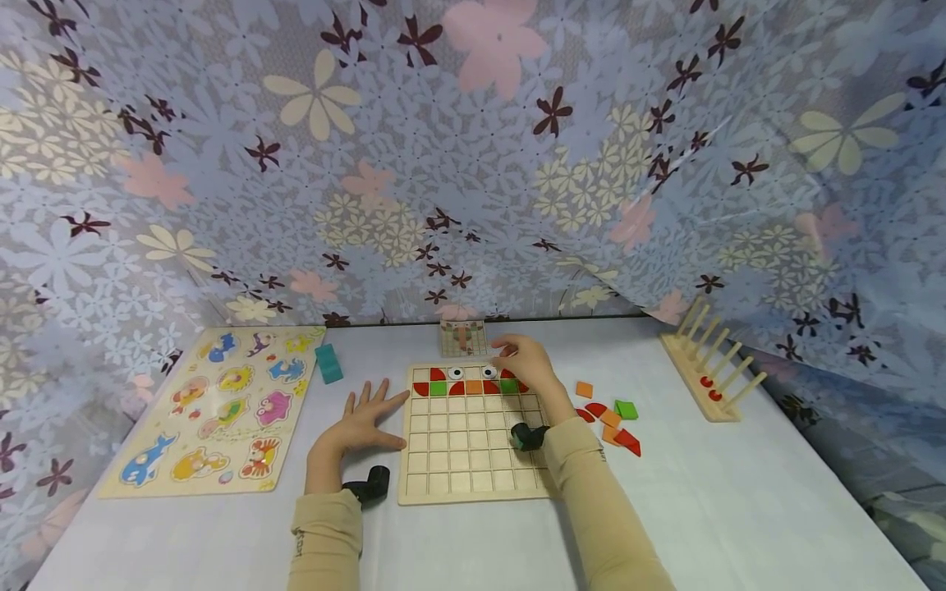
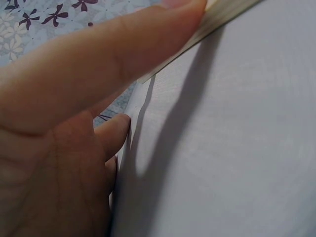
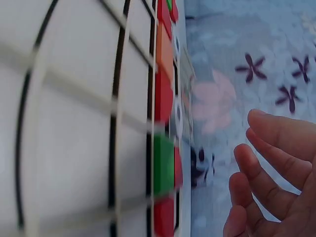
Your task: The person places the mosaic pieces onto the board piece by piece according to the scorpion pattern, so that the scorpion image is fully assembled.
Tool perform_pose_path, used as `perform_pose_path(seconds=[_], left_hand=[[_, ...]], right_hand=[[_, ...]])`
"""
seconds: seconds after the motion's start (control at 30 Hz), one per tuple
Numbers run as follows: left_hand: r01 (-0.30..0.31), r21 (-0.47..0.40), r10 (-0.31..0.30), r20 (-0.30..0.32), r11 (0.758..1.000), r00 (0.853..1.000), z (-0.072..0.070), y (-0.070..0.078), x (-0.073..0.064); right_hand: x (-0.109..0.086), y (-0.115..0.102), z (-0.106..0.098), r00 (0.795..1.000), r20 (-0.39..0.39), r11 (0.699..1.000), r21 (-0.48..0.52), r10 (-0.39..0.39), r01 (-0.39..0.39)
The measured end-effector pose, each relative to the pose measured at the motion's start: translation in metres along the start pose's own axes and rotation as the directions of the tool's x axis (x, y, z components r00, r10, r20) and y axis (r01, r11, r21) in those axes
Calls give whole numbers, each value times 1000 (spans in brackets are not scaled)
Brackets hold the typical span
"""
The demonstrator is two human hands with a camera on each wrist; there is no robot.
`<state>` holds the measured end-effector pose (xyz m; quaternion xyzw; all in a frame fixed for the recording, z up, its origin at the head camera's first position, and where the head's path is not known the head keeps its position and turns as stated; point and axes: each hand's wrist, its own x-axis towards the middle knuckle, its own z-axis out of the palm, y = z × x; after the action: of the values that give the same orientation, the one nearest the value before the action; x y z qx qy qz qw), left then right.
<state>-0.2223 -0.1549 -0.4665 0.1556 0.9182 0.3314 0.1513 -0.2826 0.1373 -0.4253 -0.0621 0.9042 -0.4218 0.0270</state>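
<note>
Head view: board (image 1: 458, 443) sits between the hands, squarish, so no real long axis; what counts is its tile rows, running left to right along the far edge. Right hand (image 1: 528, 363) is the nearer one to those rows: over the far right corner, fingers bent loosely toward the left, just beyond the right eye tile (image 1: 489, 373). Left hand (image 1: 360, 423) is off the board's left side, fingers spread on the table (image 1: 739, 509), index and thumb tips at the edge; it grasps nothing. Loose tiles (image 1: 610, 419) lie to the right of the right forearm, near it, well apart from the left hand, with the board between. Card (image 1: 464, 338) is just past the far edge, to the left of the right fingertips. Left wrist view: thumb rests against the board's side, other fingers down on the table; no grip. Right wrist view: fingers half curled, slack, thumb apart from them, no tile visible among them, so reads as released. Fingertips sit clear of the board on its far side; the near green tile (image 3: 163, 165) and red neighbours are across a gap from them. Exact height of fingers over the tiles: can't tell.
</note>
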Motion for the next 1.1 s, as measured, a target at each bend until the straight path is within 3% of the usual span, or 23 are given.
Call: perform_pose_path(seconds=[0.23,0.7,0.93,1.1], left_hand=[[-2,-1,2,0,1000,1000,-1,2,-1],[-1,3,1,-3,1000,1000,0,1,0],[-1,1,1,-6,1000,1000,-1,2,0],[1,2,-1,-1,1000,1000,-1,3,-1]], right_hand=[[-12,24,-20,996,-81,1000,14,28,-27],[-28,54,-43,985,-147,993,93,91,-78],[-34,65,-51,968,-168,977,138,185,-162],[-39,73,-59,961,-180,972,142,209,-185]])
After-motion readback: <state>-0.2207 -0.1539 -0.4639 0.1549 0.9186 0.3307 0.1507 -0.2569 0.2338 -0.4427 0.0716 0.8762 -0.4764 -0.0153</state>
